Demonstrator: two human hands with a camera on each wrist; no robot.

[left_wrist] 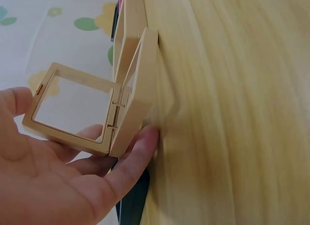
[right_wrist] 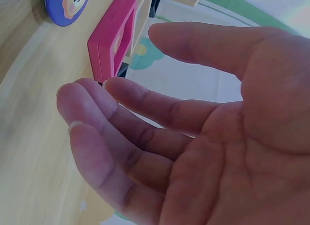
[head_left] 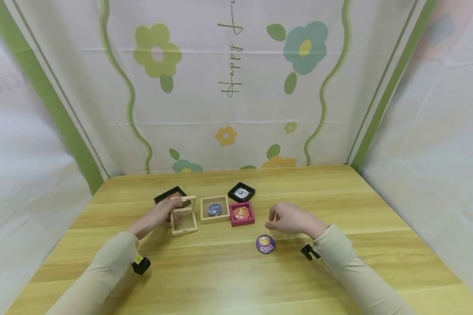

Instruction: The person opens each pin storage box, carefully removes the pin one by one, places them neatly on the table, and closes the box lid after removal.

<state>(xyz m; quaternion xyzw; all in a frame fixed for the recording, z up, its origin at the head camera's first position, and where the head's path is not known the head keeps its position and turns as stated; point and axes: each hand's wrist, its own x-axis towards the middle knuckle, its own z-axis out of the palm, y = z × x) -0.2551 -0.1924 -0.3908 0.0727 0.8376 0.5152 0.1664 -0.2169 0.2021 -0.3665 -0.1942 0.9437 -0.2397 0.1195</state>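
My left hand (head_left: 160,215) holds a small light-wood-coloured hinged display frame (head_left: 185,231), which stands unfolded on the table. In the left wrist view, the thumb lies at the edge of its raised lid (left_wrist: 72,146) and the fingers reach behind and under it. Both its clear windows show nothing inside. My right hand (head_left: 291,218) hovers above the table with loosely bent fingers (right_wrist: 92,157) and nothing in them. Just in front of it lies a round purple button badge (head_left: 266,244) with a cartoon face.
Right of the held frame sit a second light-wood-coloured frame (head_left: 202,211) with a blue badge (head_left: 214,210), and a magenta frame (head_left: 242,222) with a red badge (head_left: 241,213). Behind are two black frames (head_left: 252,193), one partly covered by my left hand. A printed cloth (head_left: 252,113) hangs behind the table.
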